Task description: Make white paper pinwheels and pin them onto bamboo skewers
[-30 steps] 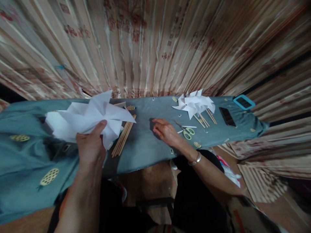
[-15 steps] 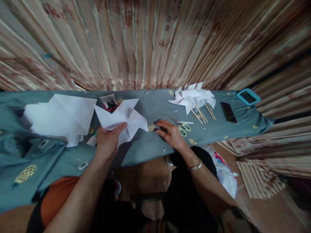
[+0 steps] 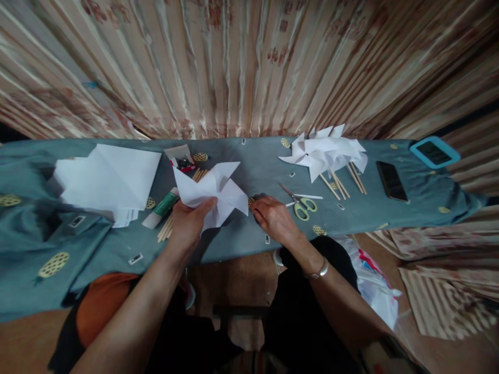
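In my left hand [image 3: 191, 221] I hold a white paper pinwheel [image 3: 224, 192], the thumb pressed on its middle where the blades fold in. My right hand [image 3: 275, 218] is just right of the pinwheel, low over the cloth, with its fingers pinched together. What sits between those fingertips is too small and hidden to make out. Wooden sticks [image 3: 166, 231] lie partly under the pinwheel, beside a green and white box [image 3: 163, 208]. Behind them stands an open small box [image 3: 181, 158] with dark little pieces inside. Green-handled scissors [image 3: 304, 205] lie right of my right hand.
A stack of white paper [image 3: 109, 179] lies at left on the blue-grey cloth [image 3: 249, 239]. Several finished pinwheels [image 3: 331, 150] on sticks lie at the back right. Farther right are a phone [image 3: 392, 181] and a blue-framed device [image 3: 434, 152]. A curtain [image 3: 234, 67] hangs behind.
My right hand's fingers have closed from a spread shape into a pinch near the cloth. The left hand still holds the pinwheel. The whole view has shifted slightly.
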Motion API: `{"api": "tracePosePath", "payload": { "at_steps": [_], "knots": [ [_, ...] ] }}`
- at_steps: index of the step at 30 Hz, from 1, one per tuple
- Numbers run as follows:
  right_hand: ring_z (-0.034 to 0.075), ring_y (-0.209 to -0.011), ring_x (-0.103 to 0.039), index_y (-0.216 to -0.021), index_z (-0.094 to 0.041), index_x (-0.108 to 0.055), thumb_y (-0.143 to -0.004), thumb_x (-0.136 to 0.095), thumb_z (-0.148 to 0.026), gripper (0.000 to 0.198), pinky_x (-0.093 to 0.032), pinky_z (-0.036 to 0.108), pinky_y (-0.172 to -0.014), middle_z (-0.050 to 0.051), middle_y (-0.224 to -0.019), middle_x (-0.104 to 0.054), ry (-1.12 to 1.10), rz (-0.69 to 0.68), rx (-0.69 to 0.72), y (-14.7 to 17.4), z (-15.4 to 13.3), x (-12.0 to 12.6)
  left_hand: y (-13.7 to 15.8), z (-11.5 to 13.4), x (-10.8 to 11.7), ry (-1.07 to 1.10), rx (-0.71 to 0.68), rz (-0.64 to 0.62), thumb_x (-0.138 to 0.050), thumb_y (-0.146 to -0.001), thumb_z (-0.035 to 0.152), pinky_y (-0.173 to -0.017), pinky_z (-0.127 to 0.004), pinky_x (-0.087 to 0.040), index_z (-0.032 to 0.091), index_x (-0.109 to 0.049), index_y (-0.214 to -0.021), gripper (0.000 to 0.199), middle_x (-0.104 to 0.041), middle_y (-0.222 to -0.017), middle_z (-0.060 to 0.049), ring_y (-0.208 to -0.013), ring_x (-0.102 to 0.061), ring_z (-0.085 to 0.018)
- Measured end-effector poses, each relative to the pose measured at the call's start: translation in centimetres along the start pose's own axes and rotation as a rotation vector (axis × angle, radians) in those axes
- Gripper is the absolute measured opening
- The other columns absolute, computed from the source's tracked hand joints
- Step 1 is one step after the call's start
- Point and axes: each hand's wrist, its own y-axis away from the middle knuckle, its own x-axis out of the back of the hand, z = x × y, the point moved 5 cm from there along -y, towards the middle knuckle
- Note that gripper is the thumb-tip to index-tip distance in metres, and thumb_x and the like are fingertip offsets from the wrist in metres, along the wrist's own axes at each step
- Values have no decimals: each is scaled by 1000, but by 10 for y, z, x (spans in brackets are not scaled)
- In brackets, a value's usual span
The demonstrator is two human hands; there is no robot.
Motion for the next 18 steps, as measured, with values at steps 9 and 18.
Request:
{"api": "tracePosePath", "payload": {
  "at_steps": [9,18],
  "knots": [
    [23,-96,-66,-86,-22,-65,-90,-56,-17,11,-51,41,-93,6,-97,-71,-177,228,-97,6,15,32,-2,-6,-1,22,-9,-27,-84,-55,23,-73,-32,-55,16,-73,-82,29,-73,-80,-3,-72,-68,-18],
    [29,-151,-23,-87,-24,-67,-89,-64,-22,5,-27,55,-120,0,-157,-36,-374,284,-35,8,-45,35,15,2,-11,-99,-35,-98,-83,-55,25,-62,-31,-55,16,-73,-78,27,-75,-76,-5,-66,-67,-22]
  ]
}}
